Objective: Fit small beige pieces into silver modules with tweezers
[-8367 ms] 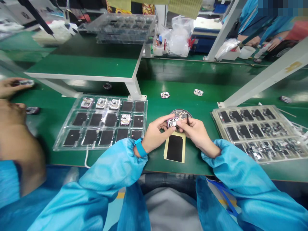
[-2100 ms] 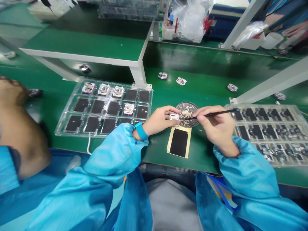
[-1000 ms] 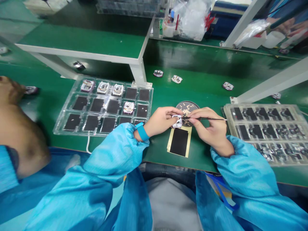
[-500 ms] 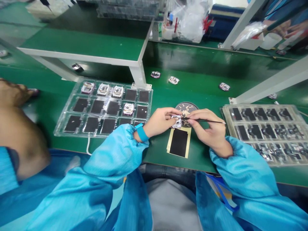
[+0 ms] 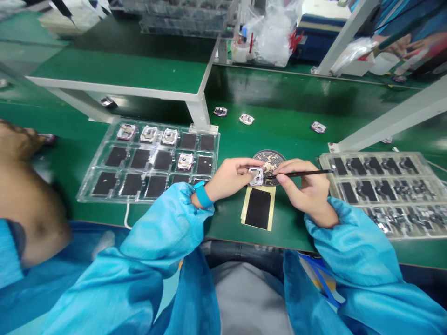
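Note:
Between the thumb and fingers of my left hand (image 5: 234, 179) is a small white watch case (image 5: 256, 176), its inner side facing up. My right hand (image 5: 303, 184) grips dark tweezers (image 5: 305, 173), whose tip points left at the case; whether it touches cannot be made out. Behind and partly under my fingers lies a round dark dish (image 5: 260, 157) with many tiny beige pieces (image 5: 271, 163) on it. In front of the dish, a black pad (image 5: 258, 208) rests on a yellowish sheet (image 5: 243, 214).
To the left sits a clear tray (image 5: 84, 193) holding several watch cases (image 5: 169, 136). At right, another tray (image 5: 326, 160) carries small metal parts. A white-framed green shelf (image 5: 132, 74) stands behind. Loose cases (image 5: 247, 119) lie farther back. Another person's arm (image 5: 31, 200) is at far left.
The tweezers have turned in my right hand and show more broadly, their back end now higher. My left hand keeps holding the watch case. The whole view has shifted slightly.

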Demonstrator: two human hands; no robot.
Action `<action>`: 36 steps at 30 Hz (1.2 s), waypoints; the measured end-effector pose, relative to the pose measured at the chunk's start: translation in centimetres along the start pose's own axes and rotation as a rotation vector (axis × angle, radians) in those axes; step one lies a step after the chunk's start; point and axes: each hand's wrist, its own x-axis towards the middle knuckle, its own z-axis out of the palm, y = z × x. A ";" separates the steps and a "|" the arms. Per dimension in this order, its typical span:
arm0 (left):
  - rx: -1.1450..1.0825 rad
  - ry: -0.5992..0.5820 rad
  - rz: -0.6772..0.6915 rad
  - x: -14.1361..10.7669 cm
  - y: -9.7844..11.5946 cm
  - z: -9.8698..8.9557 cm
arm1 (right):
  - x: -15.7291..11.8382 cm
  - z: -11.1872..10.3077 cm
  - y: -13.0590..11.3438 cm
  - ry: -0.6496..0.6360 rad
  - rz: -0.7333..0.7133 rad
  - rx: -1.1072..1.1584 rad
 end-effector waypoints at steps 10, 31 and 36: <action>-0.003 -0.024 0.088 0.1 0.0 0.0 | -0.1 0.0 0.0 -0.045 0.025 0.032; -0.027 0.114 -0.029 0.4 0.4 -0.8 | 1.0 -4.6 -1.5 -0.015 0.482 0.291; -0.005 0.084 -0.063 0.0 1.0 -0.5 | 0.6 -14.7 -2.6 0.056 0.608 -0.693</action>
